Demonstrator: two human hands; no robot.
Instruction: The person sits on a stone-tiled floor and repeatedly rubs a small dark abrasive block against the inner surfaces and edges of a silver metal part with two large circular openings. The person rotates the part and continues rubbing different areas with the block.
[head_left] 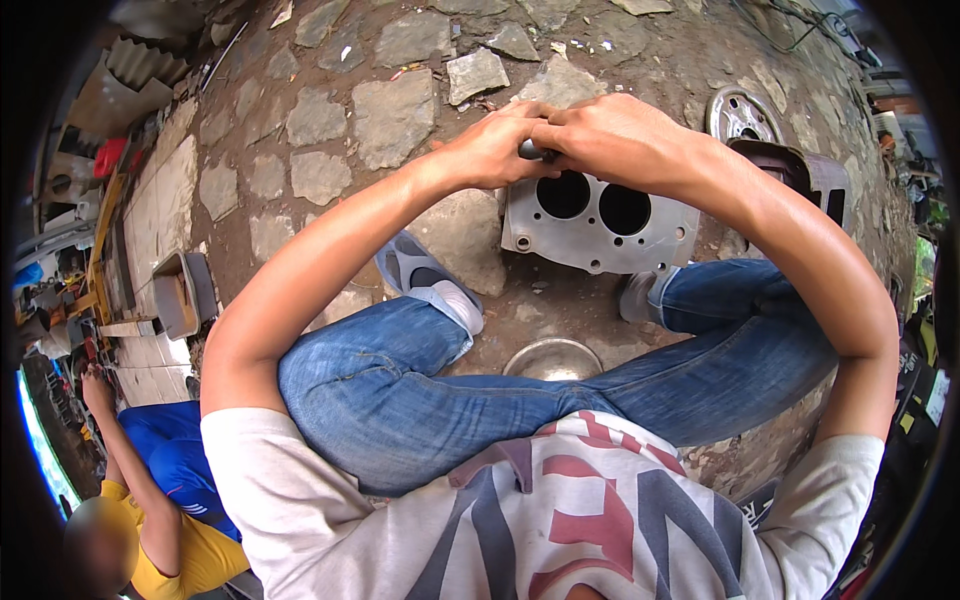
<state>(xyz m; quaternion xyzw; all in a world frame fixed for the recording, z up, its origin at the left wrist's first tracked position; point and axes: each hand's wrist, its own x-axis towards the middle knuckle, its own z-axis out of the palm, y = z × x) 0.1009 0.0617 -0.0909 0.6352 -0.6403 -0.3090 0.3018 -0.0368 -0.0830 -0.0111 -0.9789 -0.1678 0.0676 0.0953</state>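
Two hands met in the head view, left hand (495, 148) and right hand (607, 130) wrapped around a dark rounded piece (529, 150), mostly hidden, above a twin-bored metal block (668, 222), its visible face longest left to right, the right hand nearer its middle.

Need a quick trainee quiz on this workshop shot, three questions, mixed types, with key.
1. True or false: the left hand and right hand are close together at the far side of the grey metal block.
2. Multiple choice: what lies on the ground between that block and the person's torso?
A) a perforated metal disc
B) a shiny metal dish
C) a grey rectangular tub
3. Fill in: the block's flat upper face shows two large, dark, round ____.

Key: 1 true; 2 B; 3 holes.
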